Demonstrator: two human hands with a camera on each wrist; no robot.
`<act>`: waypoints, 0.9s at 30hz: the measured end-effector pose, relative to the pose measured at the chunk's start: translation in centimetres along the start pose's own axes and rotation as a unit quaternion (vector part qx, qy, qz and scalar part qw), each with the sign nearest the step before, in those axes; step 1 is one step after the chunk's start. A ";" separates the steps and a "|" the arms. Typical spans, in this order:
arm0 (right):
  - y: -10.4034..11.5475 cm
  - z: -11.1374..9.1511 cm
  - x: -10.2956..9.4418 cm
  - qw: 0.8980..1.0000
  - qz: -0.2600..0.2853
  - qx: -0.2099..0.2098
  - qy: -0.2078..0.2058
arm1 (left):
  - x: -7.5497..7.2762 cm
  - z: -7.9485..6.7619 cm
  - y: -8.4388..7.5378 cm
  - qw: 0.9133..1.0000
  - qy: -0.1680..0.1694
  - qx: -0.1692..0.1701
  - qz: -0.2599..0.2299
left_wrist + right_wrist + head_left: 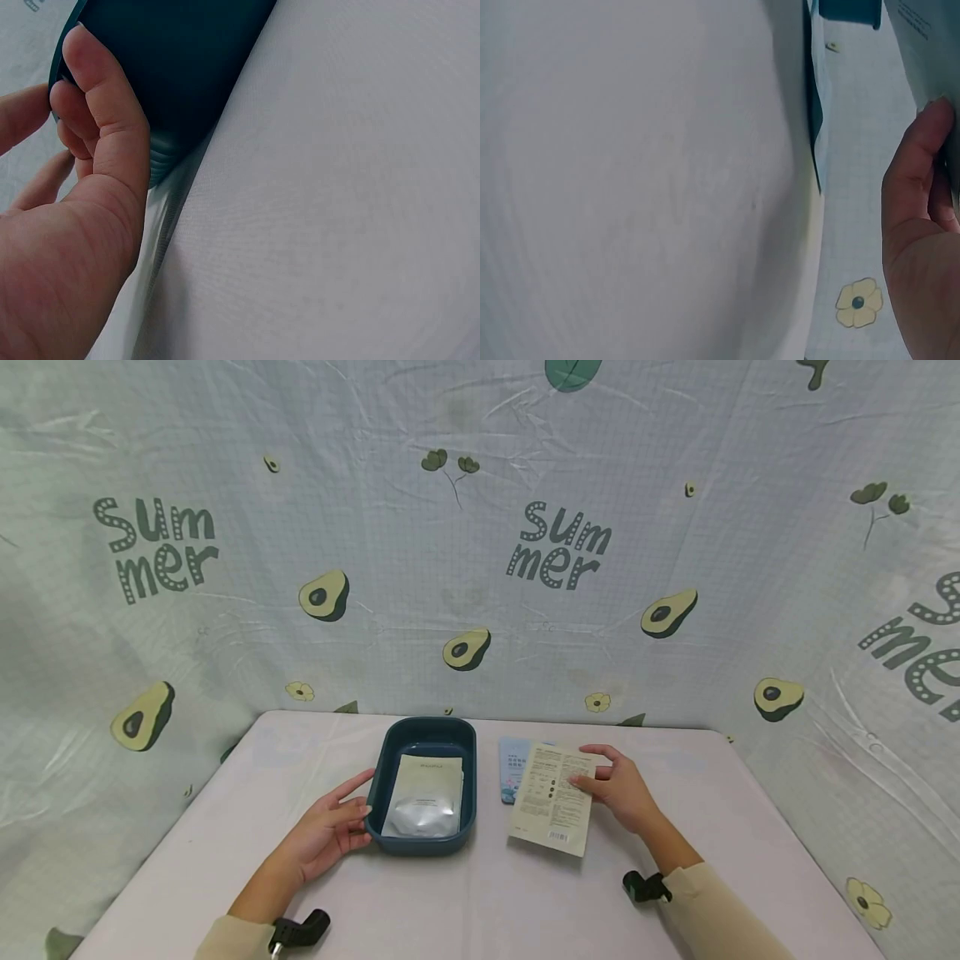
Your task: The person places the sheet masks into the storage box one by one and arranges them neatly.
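My right hand (624, 789) holds a cream sheet-mask packet (551, 797) by its right edge, thumb on the printed face and other fingers partly behind it. The packet is tilted, with small text and a barcode showing. Partly covered by it, a blue packet (513, 760) lies on the table. My left hand (330, 831) is at the left side of a dark blue rectangular bin (468, 777), its fingertips touching the rim. Inside that bin lies a pale packet (431, 781) with a shiny silvery lower part. The left wrist view shows the thumb (101, 75) against the bin's wall.
A pale pinkish-white table (480, 910) bears everything. Behind it and along both sides hangs a light curtain (390, 543) printed with avocados and lettering. Black wrist mounts (300, 931) sit on both forearms.
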State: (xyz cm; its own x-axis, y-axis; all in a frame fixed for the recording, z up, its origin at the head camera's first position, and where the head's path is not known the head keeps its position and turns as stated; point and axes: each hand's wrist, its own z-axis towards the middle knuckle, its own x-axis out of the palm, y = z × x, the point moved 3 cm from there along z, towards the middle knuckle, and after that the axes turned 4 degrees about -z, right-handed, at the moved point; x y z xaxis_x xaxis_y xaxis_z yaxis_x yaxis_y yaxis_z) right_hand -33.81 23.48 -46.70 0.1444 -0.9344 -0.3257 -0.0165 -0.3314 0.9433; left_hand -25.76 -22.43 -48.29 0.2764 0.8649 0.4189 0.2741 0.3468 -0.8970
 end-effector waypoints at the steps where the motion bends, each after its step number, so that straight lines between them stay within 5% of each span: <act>1: 0.1 -0.1 0.1 1.000 -0.002 0.000 0.002 | 0.0 0.0 0.0 1.000 0.001 0.001 0.001; 27: 2.2 -0.5 3.9 0.997 0.059 -0.020 0.051 | -0.3 0.0 0.1 1.000 0.006 0.004 -0.003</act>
State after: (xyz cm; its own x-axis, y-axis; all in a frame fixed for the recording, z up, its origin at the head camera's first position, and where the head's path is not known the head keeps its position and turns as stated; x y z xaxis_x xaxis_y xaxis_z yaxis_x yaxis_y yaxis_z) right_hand -32.83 19.14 -45.86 0.2431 -0.9479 -0.2058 -0.0003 -0.2122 0.9772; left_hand -25.83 -22.61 -48.48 0.2851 0.8589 0.4254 0.2692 0.3542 -0.8956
